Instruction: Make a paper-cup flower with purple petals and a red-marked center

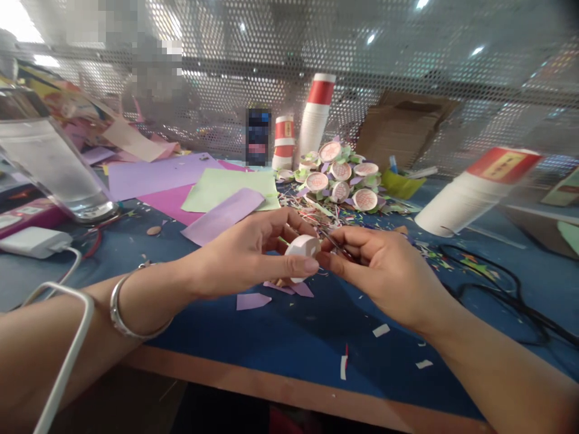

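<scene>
My left hand (257,250) is closed around a small white paper cup bottom (302,247), held between thumb and fingers above the blue table (289,337). My right hand (375,265) is closed on small scissors (337,244), whose blades point at the white piece. A silver bangle (124,316) sits on my left wrist. Purple paper scraps (253,299) lie on the table just beneath my hands.
A pile of cut cup bottoms with paper petals (339,175) lies behind my hands. Stacked red-and-white paper cups stand upright (316,117) and lie tipped at right (474,190). Purple, pink and green sheets (194,181), a water glass (54,163), a white charger (31,241), black cables (497,289) surround them.
</scene>
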The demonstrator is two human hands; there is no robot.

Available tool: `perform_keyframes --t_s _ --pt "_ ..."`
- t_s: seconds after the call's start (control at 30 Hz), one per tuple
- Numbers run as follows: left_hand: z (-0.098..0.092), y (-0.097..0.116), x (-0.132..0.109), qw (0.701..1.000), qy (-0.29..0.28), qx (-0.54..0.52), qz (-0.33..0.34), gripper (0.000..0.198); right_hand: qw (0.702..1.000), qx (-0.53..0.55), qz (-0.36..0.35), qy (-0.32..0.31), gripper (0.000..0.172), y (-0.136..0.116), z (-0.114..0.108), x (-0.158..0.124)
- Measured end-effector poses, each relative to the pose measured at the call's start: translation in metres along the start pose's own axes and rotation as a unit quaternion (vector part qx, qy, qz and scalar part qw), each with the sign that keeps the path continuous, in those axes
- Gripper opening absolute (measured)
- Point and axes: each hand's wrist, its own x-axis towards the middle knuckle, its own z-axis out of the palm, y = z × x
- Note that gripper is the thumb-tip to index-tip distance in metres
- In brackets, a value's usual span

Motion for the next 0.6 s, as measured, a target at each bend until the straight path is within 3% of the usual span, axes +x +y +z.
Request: perform_keyframes --t_s 0.23,0.37,0.6 --pt "0.0002 -0.0028 0.0018 0.989 0.063 0.134 0.014 0.010 0.998 0.055 -0.007 -0.032 0.020 0.0006 0.0053 0.0014" --pt "-0.0015 0.0000 0.0031 0.993 0.045 0.111 -0.022 0.016 0.992 0.114 0.019 -0.058 0.020 -0.0004 0.0035 0.0012" --pt "-0.0045 0.0015 0.0039 0.999 -0.014 0.043 -0.009 0.010 0.973 0.196 0.064 -0.107 0.020 0.0000 -0.0031 -0.0018"
